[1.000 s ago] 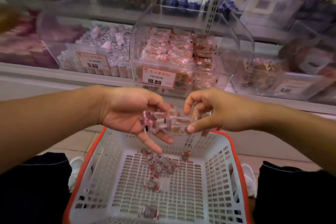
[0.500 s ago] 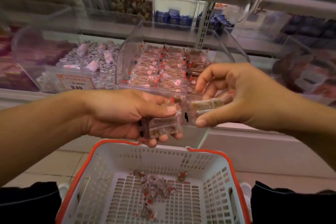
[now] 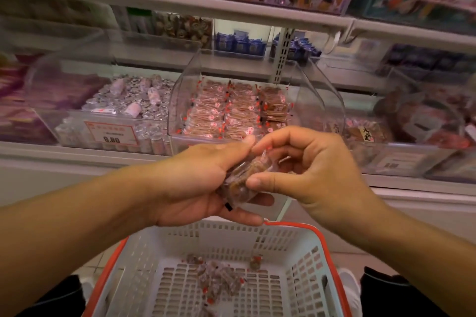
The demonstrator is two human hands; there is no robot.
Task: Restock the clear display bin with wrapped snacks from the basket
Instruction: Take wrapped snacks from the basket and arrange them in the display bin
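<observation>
Head view: restock partly done.
I held clear-wrapped brown snacks (image 3: 240, 180) with left hand (image 3: 195, 183) and right hand (image 3: 309, 170) both clamped on them; clear plastic display bin (image 3: 180, 100) well stocked, white-and-orange slotted basket (image 3: 304, 260) nearly spent.

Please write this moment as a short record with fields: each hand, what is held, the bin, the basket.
left hand: left hand cradles a stack of wrapped snacks, thumb on top
right hand: right hand pinches the same stack with its fingers
position of stack: above the basket, in front of the bin, not yet inside
clear display bin: open, neat rows fill the left and middle; right side bare
basket: a few loose snacks on its floor
</observation>
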